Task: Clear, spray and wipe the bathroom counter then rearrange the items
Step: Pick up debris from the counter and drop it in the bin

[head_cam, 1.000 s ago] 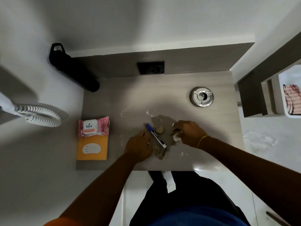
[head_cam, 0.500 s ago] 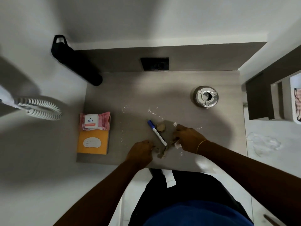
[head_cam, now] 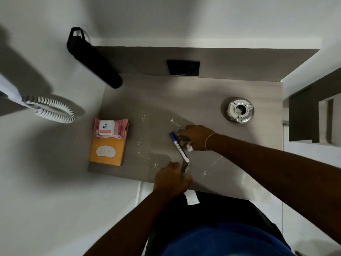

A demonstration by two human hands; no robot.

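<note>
The grey counter (head_cam: 203, 100) carries a blue-capped white marker (head_cam: 179, 146) lying diagonally near its front middle. My right hand (head_cam: 196, 135) rests just right of the marker's cap, fingers closed over small crumpled scraps of paper. My left hand (head_cam: 171, 179) sits at the counter's front edge by the marker's white end, fingers curled around a small brownish scrap. White crumbs (head_cam: 147, 157) are scattered around both hands. A pink wipes pack (head_cam: 110, 128) lies on an orange booklet (head_cam: 106, 150) at the left edge.
A shiny metal ashtray (head_cam: 240, 110) stands at the right. A black bottle (head_cam: 92, 58) leans in the back left corner. A dark wall plate (head_cam: 183, 67) sits on the backsplash. A coiled white cord (head_cam: 53, 109) hangs at left. Dark shelving (head_cam: 310, 115) borders the right.
My right hand has moved up toward the marker's blue cap. My left hand has slid down to the front edge near the marker's white end. The marker has stayed in place.
</note>
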